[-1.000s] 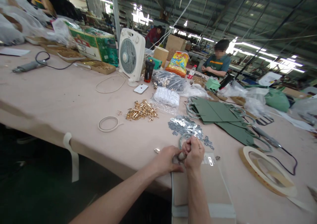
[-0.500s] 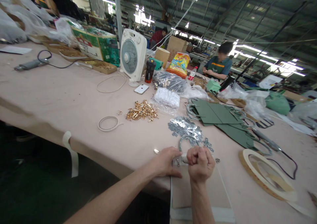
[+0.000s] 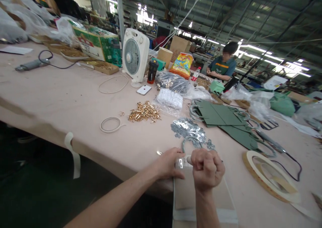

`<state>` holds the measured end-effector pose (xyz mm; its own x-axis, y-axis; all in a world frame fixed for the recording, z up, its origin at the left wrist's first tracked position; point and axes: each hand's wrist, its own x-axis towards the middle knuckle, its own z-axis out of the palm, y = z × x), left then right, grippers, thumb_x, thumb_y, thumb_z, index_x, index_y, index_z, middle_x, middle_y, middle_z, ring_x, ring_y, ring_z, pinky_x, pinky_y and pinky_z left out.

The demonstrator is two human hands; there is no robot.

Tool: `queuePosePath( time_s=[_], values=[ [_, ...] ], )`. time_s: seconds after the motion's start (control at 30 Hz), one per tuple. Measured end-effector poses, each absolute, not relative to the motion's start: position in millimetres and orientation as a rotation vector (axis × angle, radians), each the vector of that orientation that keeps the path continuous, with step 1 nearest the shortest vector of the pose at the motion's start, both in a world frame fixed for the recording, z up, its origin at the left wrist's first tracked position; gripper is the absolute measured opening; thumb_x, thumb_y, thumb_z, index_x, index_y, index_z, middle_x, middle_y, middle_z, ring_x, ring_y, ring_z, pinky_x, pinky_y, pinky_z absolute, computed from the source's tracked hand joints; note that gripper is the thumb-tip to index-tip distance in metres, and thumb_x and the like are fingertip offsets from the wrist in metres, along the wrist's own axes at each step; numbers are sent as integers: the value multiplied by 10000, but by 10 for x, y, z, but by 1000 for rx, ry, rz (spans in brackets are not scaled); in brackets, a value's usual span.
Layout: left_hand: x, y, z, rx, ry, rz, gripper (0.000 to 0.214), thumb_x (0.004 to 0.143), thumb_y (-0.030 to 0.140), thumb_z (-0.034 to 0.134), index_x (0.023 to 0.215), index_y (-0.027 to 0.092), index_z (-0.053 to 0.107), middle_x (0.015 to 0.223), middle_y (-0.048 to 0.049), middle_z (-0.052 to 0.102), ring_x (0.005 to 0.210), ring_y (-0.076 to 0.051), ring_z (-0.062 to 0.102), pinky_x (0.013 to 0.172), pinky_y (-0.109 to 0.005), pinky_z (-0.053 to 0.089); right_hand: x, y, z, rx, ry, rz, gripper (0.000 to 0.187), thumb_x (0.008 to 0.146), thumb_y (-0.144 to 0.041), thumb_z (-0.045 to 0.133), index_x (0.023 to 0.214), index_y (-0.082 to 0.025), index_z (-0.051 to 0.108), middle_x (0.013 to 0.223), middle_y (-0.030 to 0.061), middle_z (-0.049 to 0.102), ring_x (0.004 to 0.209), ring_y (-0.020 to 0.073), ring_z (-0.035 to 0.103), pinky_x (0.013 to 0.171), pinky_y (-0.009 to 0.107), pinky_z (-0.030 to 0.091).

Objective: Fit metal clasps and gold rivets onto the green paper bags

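My right hand [image 3: 207,169] is closed in a fist round a small tool handle whose pale end [image 3: 189,160] sticks out to the left. It hovers over a tan board [image 3: 184,191] at the table's near edge. My left hand [image 3: 167,164] lies on the board's left top corner, fingers curled beside a small metal fitting [image 3: 180,163]. Just beyond lie a grey-green curved strap [image 3: 190,141] and a heap of silver metal pieces [image 3: 187,129].
Gold fittings [image 3: 144,112] are piled mid-table, with a tape ring [image 3: 110,125] to their left. Green cut panels [image 3: 221,117] and a large tape roll [image 3: 273,176] lie right. A white fan [image 3: 134,55], phone [image 3: 143,90] and bags stand behind. Another person [image 3: 222,66] sits far back.
My right fist has swung from upright beside the left hand down and to the right, over the board. The left hand stayed on the board's corner.
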<state>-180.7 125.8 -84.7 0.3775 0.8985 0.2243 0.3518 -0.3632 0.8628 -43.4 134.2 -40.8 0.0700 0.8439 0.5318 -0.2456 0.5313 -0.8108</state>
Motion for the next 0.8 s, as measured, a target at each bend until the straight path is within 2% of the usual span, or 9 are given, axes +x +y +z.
queuePosePath(
  time_s=[0.17, 0.27, 0.33, 0.5, 0.67, 0.8],
  values=[
    [-1770, 1235, -824, 1829, 1071, 1026, 397, 648, 276, 920, 979, 187, 720, 1152, -66, 693, 1072, -265, 637, 994, -319, 485, -480, 1438, -635, -863, -1333, 982, 463, 986, -408, 616, 602, -224, 434, 511, -68, 399, 449, 100, 362, 451, 252, 307],
    [-1743, 1208, -797, 1824, 1060, 1035, 368, 673, 264, 907, 983, 208, 717, 1146, -50, 692, 1069, -249, 645, 976, -314, 503, -443, 1443, -746, -917, -1265, 997, 466, 1001, -451, 586, 620, -227, 441, 499, -75, 402, 443, 95, 347, 450, 244, 313],
    [-1734, 1209, -797, 1837, 1074, 1046, 378, 718, 261, 877, 1062, 234, 722, 1186, -50, 687, 1120, -253, 640, 1003, -329, 508, -384, 1402, -778, -919, -1234, 1007, 459, 990, -469, 602, 630, -225, 455, 508, -72, 416, 451, 93, 356, 452, 235, 321],
    [-1725, 1248, -926, 1933, 1194, 996, 644, 704, 257, 880, 1314, 290, 678, 1361, -69, 656, 1265, -297, 622, 1114, -420, 503, -14, 1334, -822, -905, -1032, 1071, 461, 973, -507, 616, 658, -230, 422, 508, -93, 371, 400, 70, 303, 395, 199, 248],
    [-1744, 1283, -1134, 2119, 1324, 1015, 621, 763, 325, 818, 1364, 297, 669, 1439, -77, 633, 1302, -313, 625, 1117, -463, 523, 927, 1555, -775, -1079, -816, 768, 473, 935, -568, 624, 671, -235, 416, 523, -96, 360, 413, 78, 312, 394, 197, 263],
    [-1769, 1367, -1259, 2245, 1299, 1095, 578, 782, 415, 795, 1343, 321, 689, 1397, -61, 672, 1254, -304, 663, 1070, -431, 565, 1789, 1783, -704, -1483, -966, 347, 503, 892, -666, 582, 651, -237, 472, 479, -68, 417, 429, 125, 387, 437, 245, 329]
  ],
)
